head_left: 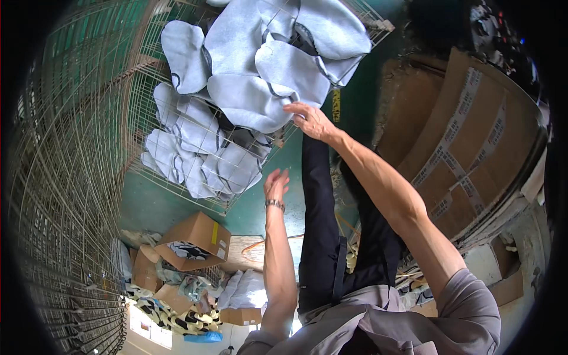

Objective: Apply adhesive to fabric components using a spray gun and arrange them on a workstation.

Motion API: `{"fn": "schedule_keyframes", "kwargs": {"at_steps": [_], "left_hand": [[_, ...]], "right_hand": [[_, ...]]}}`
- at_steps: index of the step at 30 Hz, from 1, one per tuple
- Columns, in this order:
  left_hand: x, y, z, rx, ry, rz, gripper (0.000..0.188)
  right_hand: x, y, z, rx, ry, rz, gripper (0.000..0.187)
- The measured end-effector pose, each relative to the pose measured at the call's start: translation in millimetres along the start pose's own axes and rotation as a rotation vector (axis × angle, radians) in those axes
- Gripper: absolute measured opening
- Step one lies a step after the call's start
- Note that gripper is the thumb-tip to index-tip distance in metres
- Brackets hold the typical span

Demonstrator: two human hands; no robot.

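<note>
Light grey fleecy pieces (234, 50), rounded like slippers or mitts with dark edging, lie heaped on top of a wire basket (228, 207). More of these grey pieces (189, 133) show through its wires lower down. At the heap's near right edge, my right hand (313, 123) has its fingers closed at the rim of one grey fleece piece (251, 103). The fingertips partly overlap that rim. My left hand (277, 185), with a metal watch (274, 204) at the wrist, hovers by the basket's near corner. Its fingers are apart, slightly blurred, and hold nothing.
Stacked wire racks (65, 171) rise along the left. A large taped cardboard box (467, 148) stands at the right. Behind my left arm are an open carton (195, 241), plastic bags (244, 290) and black-and-cream patterned material (171, 316). The floor (248, 207) is green.
</note>
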State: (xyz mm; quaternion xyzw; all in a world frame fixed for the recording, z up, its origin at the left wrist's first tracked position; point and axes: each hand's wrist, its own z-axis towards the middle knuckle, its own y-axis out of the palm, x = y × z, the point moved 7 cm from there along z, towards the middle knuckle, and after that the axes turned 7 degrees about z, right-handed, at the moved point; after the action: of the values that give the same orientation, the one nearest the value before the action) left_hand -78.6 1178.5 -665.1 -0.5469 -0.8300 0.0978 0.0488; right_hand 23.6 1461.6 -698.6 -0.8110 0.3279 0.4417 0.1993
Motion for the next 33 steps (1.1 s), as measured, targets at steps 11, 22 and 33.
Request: {"fn": "schedule_keyframes", "kwargs": {"at_steps": [11, 22, 33], "left_hand": [[-89, -10, -101, -0.087, 0.258, 0.016, 0.06], [-58, 41, -240, -0.234, 0.527, 0.461, 0.053], [-53, 205, -384, -0.571, 0.924, 1.108, 0.048]], "right_hand": [[32, -16, -362, 0.379, 0.5, -0.092, 0.031], [107, 68, -764, 0.72, 0.746, 0.03, 0.031], [59, 119, -967, 1.026, 0.986, -0.711, 0.02]]}}
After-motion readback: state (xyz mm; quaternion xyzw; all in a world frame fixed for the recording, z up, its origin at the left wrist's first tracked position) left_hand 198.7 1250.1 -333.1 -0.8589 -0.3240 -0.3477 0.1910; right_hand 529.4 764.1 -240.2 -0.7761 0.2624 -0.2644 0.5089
